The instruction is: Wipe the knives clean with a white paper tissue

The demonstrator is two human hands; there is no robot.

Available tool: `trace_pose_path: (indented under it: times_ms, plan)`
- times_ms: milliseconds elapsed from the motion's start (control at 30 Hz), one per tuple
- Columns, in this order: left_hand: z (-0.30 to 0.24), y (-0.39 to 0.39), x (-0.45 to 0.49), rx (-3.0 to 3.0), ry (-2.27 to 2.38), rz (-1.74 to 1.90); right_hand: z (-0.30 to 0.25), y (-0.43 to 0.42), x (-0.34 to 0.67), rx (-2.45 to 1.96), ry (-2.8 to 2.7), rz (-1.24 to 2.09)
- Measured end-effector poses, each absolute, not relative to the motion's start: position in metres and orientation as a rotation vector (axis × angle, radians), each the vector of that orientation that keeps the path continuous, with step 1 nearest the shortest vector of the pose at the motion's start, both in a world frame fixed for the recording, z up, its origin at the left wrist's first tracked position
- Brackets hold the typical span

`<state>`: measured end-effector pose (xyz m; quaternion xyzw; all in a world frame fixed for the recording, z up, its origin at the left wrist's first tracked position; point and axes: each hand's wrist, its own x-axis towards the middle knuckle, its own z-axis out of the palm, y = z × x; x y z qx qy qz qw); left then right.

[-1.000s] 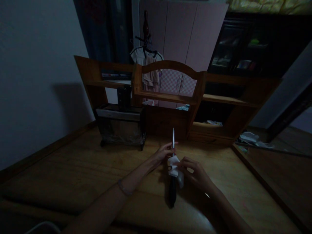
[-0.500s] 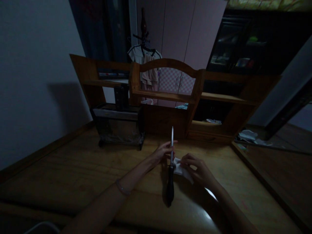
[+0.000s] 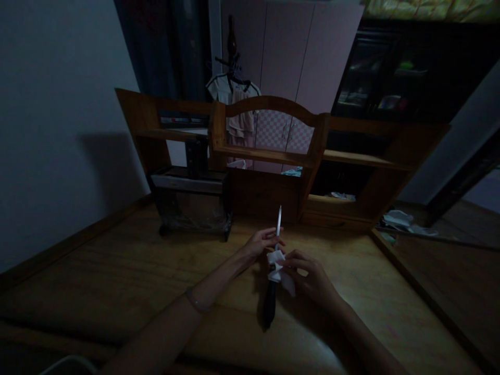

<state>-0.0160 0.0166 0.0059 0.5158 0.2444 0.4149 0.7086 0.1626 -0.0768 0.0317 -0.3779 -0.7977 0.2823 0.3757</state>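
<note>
A long tool with a black handle [image 3: 269,307] and a thin pale metal shaft [image 3: 278,221] lies along a wooden desk [image 3: 128,271], tip pointing away from me. My left hand [image 3: 262,241] pinches the shaft near its middle. Just right of it, my right hand [image 3: 308,276] presses a crumpled white tissue [image 3: 278,266] around the shaft where it meets the handle. The room is dim.
A wooden shelf unit [image 3: 273,156] stands across the back of the desk. A dark box-shaped appliance [image 3: 191,200] sits at its left foot. White papers [image 3: 406,221] lie at the far right. A grey wall runs along the left.
My right hand moved the tissue from beside the shaft back onto it near the handle. The tool's tip swung slightly to the right. My left hand kept its pinch.
</note>
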Motion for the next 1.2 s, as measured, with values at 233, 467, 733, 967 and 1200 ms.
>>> trace_pose_path:
  times_ms: [233, 467, 733, 967, 1200]
  plan:
    - [0.005, 0.016, -0.015, 1.143, 0.51, 0.857, 0.035, -0.075, 0.169, -1.005, -2.109, 0.703]
    - [0.009, 0.012, -0.015, 1.079, 0.585, 0.883, 0.04, -0.077, 0.172, -1.012, -2.028, 0.666]
    - [0.004, 0.018, -0.008, 1.195, 0.64, 0.947, 0.031, -0.08, 0.155, -0.962, -2.005, 0.701]
    - [0.0, 0.022, -0.003, 1.225, 0.716, 0.931, 0.026, -0.078, 0.151, -0.953, -2.062, 0.761]
    - [0.0, 0.021, -0.009, 1.263, 0.725, 0.881, 0.034, -0.077, 0.154, -0.996, -2.045, 0.877]
